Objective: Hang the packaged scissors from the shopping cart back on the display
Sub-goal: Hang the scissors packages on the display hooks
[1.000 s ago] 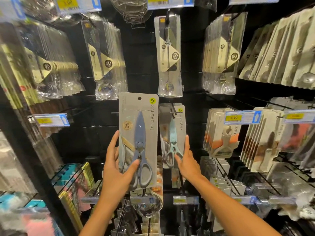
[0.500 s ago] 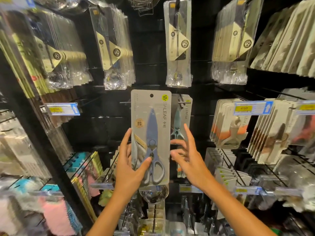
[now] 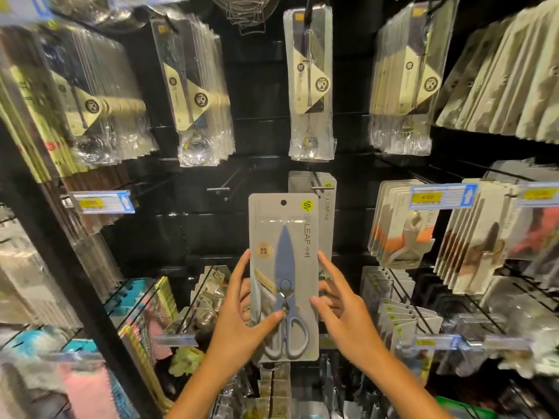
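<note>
Left hand clamps the packaged scissors upright before the display; right hand spread open, steadying its edge. The hang hole sits below the peg — misaligned, the card could snag or slip.

Lighting: warm, from above and in front; black display backing stayed dark. Glare: bright speckled reflections on clear cutlery bags. Focus: scissors package at centre was sharp, print legible. Blur: heavy smear at left shelf edge and lower right corner; price tag was soft. Distortion: wide-angle bowing, uprights leaned outward toward frame edges.
</note>
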A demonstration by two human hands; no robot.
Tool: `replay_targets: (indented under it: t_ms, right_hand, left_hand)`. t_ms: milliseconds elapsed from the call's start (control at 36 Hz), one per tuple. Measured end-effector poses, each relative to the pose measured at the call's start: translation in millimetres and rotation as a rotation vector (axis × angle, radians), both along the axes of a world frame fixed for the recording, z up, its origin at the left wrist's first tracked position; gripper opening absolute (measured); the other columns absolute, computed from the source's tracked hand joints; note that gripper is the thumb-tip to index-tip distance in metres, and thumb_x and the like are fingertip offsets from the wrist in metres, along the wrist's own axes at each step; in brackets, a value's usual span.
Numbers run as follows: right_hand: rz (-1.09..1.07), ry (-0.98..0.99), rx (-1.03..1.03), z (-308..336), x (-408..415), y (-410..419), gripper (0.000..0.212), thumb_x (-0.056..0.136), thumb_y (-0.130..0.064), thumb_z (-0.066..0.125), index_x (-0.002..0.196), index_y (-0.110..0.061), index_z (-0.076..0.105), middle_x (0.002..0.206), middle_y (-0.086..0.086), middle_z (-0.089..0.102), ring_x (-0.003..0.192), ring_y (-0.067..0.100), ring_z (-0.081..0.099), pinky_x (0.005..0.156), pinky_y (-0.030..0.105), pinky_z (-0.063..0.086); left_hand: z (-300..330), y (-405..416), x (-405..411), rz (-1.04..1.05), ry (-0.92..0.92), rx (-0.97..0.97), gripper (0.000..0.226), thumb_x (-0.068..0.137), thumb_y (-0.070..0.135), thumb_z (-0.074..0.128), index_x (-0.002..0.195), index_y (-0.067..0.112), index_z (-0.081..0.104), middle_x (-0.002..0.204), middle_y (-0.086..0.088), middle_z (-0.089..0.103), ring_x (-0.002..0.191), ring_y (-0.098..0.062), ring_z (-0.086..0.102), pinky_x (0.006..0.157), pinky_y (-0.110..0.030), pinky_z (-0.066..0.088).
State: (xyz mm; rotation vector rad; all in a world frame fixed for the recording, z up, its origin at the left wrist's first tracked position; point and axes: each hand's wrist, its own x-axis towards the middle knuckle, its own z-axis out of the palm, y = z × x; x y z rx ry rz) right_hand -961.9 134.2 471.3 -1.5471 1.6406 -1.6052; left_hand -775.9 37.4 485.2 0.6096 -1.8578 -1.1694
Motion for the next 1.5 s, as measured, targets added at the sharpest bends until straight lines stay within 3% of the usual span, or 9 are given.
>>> replay_targets:
  t_ms: [306, 556, 750, 917, 972, 1083, 1250, 1389, 1500]
  right_hand:
    - [-0.119, -0.033, 0.025, -5, -22, 11, 0.076, 0.102, -0.01, 0.056, 0.149, -0.059, 0.022, 0.117, -0.019, 0.071, 0.1, 0.011, 0.072, 0.085, 0.035, 0.061]
    - [-0.117, -0.049, 0.037, -8, -48, 6, 0.072, 0.103, -0.013, 0.053, 0.15, -0.059, 0.024, 0.114, -0.017, 0.071, 0.089, 0.048, 0.067, 0.082, 0.062, 0.056]
    - [-0.111, -0.026, 0.037, -15, -55, -1, 0.072, 0.103, -0.015, 0.053, 0.149, -0.062, 0.022, 0.116, -0.023, 0.069, 0.091, 0.059, 0.06, 0.081, 0.067, 0.052]
    - [-0.085, 0.061, 0.079, -17, -61, -9, 0.077, 0.104, -0.023, 0.052, 0.149, -0.065, 0.006, 0.112, 0.029, 0.065, 0.112, 0.026, 0.067, 0.104, 0.055, 0.049]
    - [-0.046, 0.069, 0.095, -15, -62, -12, 0.081, 0.104, -0.026, 0.053, 0.147, -0.068, -0.001, 0.133, 0.02, 0.06, 0.108, 0.026, 0.068, 0.1, 0.051, 0.053]
    - [-0.004, 0.13, 0.126, -13, -66, -21, 0.088, 0.102, -0.037, 0.055, 0.146, -0.065, -0.016, 0.163, -0.016, 0.025, 0.141, 0.009, 0.044, 0.115, 0.046, 0.042]
    - [0.025, 0.192, 0.159, -12, -80, -45, 0.101, 0.101, -0.027, 0.059, 0.147, -0.055, -0.026, 0.166, -0.022, 0.01, 0.148, 0.004, 0.031, 0.121, 0.044, 0.033]
    - [0.042, 0.213, 0.164, -10, -93, -66, 0.108, 0.099, -0.023, 0.061, 0.145, -0.053, -0.032, 0.168, -0.017, 0.005, 0.151, 0.005, 0.025, 0.122, 0.041, 0.031]
    - [0.025, 0.215, 0.186, -12, -103, -83, 0.113, 0.097, -0.022, 0.064, 0.144, -0.053, -0.034, 0.169, -0.009, 0.006, 0.149, 0.008, 0.028, 0.12, 0.039, 0.033]
  left_hand:
    - [-1, -4, -35, -0.087, -0.072, -0.01, 0.113, 0.078, 0.017, 0.086, 0.15, 0.061, 0.012, 0.15, 0.014, 0.046, 0.13, -0.006, 0.055, 0.102, -0.04, 0.054]
    - [6, -9, -57, -0.136, -0.088, 0.026, 0.113, 0.077, 0.019, 0.086, 0.152, 0.059, 0.011, 0.148, 0.023, 0.045, 0.124, -0.002, 0.059, 0.098, -0.036, 0.056]
    - [0, -13, -64, -0.137, -0.096, 0.031, 0.114, 0.078, 0.017, 0.086, 0.152, 0.058, 0.01, 0.142, 0.023, 0.049, 0.121, -0.001, 0.061, 0.096, -0.034, 0.057]
    - [-4, -25, -69, -0.157, -0.119, 0.033, 0.11, 0.082, 0.019, 0.082, 0.153, 0.056, 0.006, 0.148, 0.012, 0.049, 0.124, -0.005, 0.06, 0.092, -0.027, 0.057]
    - [-5, -31, -71, -0.143, -0.14, 0.017, 0.107, 0.084, 0.021, 0.08, 0.152, 0.058, 0.006, 0.146, 0.012, 0.049, 0.122, -0.006, 0.061, 0.09, -0.022, 0.056]
    - [-6, -40, -79, -0.138, -0.167, 0.01, 0.1, 0.089, 0.023, 0.075, 0.153, 0.056, 0.005, 0.149, 0.015, 0.047, 0.127, -0.003, 0.056, 0.094, -0.013, 0.05]
    - [-5, -60, -93, -0.173, -0.224, 0.015, 0.102, 0.092, 0.026, 0.071, 0.155, 0.049, -0.005, 0.158, 0.011, 0.035, 0.138, 0.0, 0.044, 0.1, -0.009, 0.042]
    - [1, -73, -109, -0.19, -0.234, 0.01, 0.101, 0.094, 0.011, 0.068, 0.155, 0.039, -0.008, 0.153, 0.018, 0.033, 0.124, 0.024, 0.043, 0.09, -0.004, 0.043]
    - [0, -86, -120, -0.184, -0.267, -0.005, 0.108, 0.093, 0.01, 0.069, 0.155, 0.041, -0.014, 0.158, 0.014, 0.029, 0.136, 0.007, 0.043, 0.105, -0.017, 0.045]
